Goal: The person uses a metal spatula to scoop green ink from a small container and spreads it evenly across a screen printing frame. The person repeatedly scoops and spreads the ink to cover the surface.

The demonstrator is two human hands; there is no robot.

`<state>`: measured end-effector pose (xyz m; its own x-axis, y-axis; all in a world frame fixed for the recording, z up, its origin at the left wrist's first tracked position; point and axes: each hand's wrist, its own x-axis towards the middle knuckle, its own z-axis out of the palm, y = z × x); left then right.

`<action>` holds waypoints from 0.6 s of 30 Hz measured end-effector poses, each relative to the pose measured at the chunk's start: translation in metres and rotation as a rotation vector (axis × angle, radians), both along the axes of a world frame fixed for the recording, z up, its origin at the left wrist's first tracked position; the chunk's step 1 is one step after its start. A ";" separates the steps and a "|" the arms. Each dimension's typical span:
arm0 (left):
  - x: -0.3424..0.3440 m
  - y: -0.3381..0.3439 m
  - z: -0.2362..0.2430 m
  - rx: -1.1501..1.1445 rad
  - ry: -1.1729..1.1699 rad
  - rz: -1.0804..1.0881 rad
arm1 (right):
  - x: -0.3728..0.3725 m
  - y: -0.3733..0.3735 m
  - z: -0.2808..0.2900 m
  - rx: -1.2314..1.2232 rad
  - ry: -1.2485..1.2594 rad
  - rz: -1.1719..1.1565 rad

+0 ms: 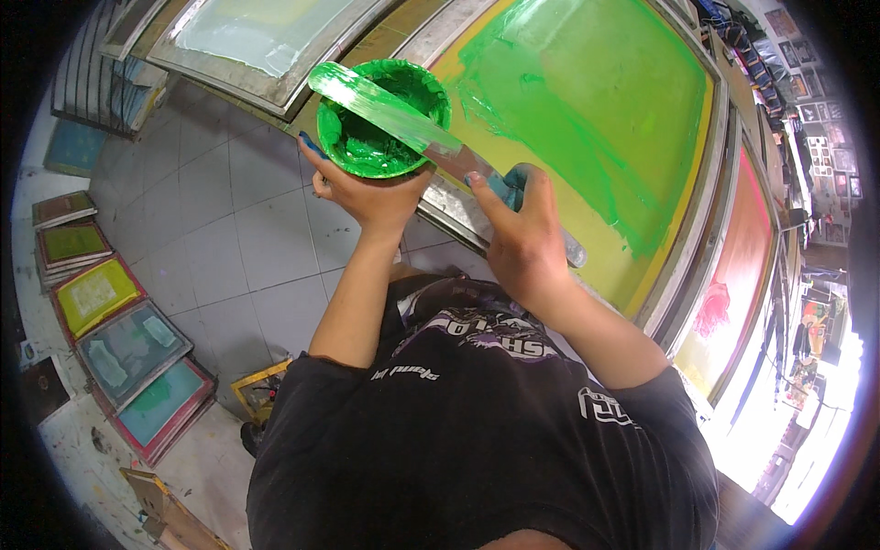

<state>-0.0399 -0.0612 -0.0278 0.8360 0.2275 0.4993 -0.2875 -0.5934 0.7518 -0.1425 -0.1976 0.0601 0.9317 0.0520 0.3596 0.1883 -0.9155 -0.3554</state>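
My left hand (371, 194) is wrapped round the lower side of a round tub (332, 137), its inside and rim coated with wet green ink. In my right hand (525, 229) is an ink spatula (446, 152), gripped by its handle. Its long blade, smeared with green, lies across the mouth of the tub and reaches past the far left rim. Blue stains mark fingers on both hands. Just beyond them lies a framed printing screen (587, 119) with bright green ink spread over its yellow-green mesh.
Left of it is another screen with pale ink (252, 37); on the right, one with pink ink (724, 302). Several small framed screens (96, 293) lean in a row at the far left. Grey floor tiles (220, 229) show below the tub. A yellow frame (261, 390) stands near my left side.
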 end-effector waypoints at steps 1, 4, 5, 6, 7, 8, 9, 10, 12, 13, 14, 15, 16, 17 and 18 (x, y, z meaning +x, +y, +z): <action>0.000 0.000 0.000 0.007 0.012 0.017 | -0.002 -0.001 0.003 0.005 0.025 -0.012; 0.000 -0.001 0.001 0.017 0.026 0.046 | -0.010 -0.008 0.004 -0.002 0.069 -0.027; 0.001 0.000 0.002 0.013 0.018 0.042 | -0.013 -0.010 0.003 -0.009 0.079 -0.028; 0.001 0.000 0.002 0.009 0.010 0.039 | -0.016 -0.012 0.004 -0.016 0.101 -0.034; 0.001 0.000 0.004 0.004 0.014 0.031 | -0.019 -0.013 0.006 -0.023 0.123 -0.038; 0.000 0.000 0.006 -0.002 0.018 0.023 | -0.022 -0.015 0.007 -0.030 0.145 -0.043; 0.000 0.000 0.007 -0.007 0.022 0.016 | -0.025 -0.017 0.008 -0.038 0.152 -0.046; 0.000 0.000 0.006 -0.013 0.021 0.016 | -0.028 -0.018 0.008 -0.045 0.160 -0.051; 0.001 0.000 0.004 -0.025 0.020 0.017 | -0.034 -0.022 0.010 -0.053 0.175 -0.057; 0.001 0.000 0.004 -0.020 0.021 0.028 | -0.036 -0.023 0.014 -0.052 0.184 -0.057; 0.000 0.000 0.003 -0.014 0.023 0.038 | -0.039 -0.025 0.017 -0.051 0.192 -0.057; 0.000 0.000 0.003 -0.008 0.025 0.048 | -0.042 -0.027 0.020 -0.053 0.218 -0.056; 0.000 0.000 0.003 -0.028 0.028 0.047 | -0.046 -0.030 0.023 -0.056 0.243 -0.057; 0.000 0.000 0.003 -0.048 0.032 0.046 | -0.049 -0.032 0.026 -0.059 0.269 -0.057; 0.001 0.000 0.003 -0.067 0.035 0.045 | -0.053 -0.035 0.028 -0.072 0.276 -0.058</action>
